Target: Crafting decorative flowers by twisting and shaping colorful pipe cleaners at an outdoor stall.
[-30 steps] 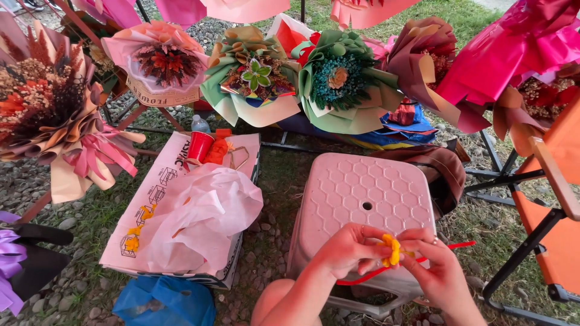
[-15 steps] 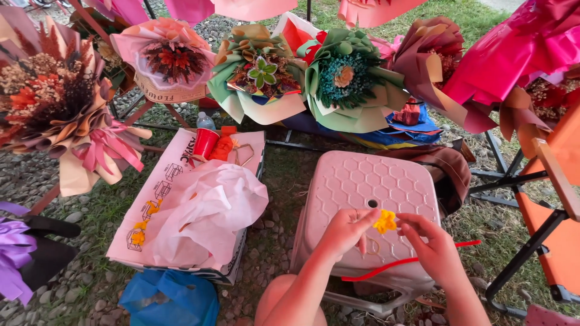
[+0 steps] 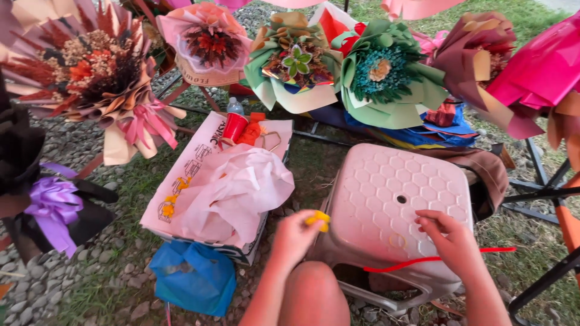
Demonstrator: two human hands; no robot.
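Outdoors, gravel and patchy grass lie under a row of paper-wrapped bouquets (image 3: 386, 72), matte crepe folded in stiff pleats around fuzzy flower heads. At far left a purple satin ribbon (image 3: 53, 205) is tied on a dark wrap. Next comes a cardboard box (image 3: 199, 175) heaped with crumpled white tissue, with a blue plastic bag (image 3: 193, 278) below it. The left hand (image 3: 296, 232) is closed, fingertips pinching a small yellow piece (image 3: 319, 220), probably soft chenille, at the left edge of the pale pink plastic stool (image 3: 386, 181), whose top is moulded in a honeycomb. A thin red stem (image 3: 471, 258) lies across the stool's near side, its long axis running left to right. The right hand (image 3: 450, 241), fingers curled, rests on the stem and is the nearer hand to it; whether it actually grips the stem I cannot tell.
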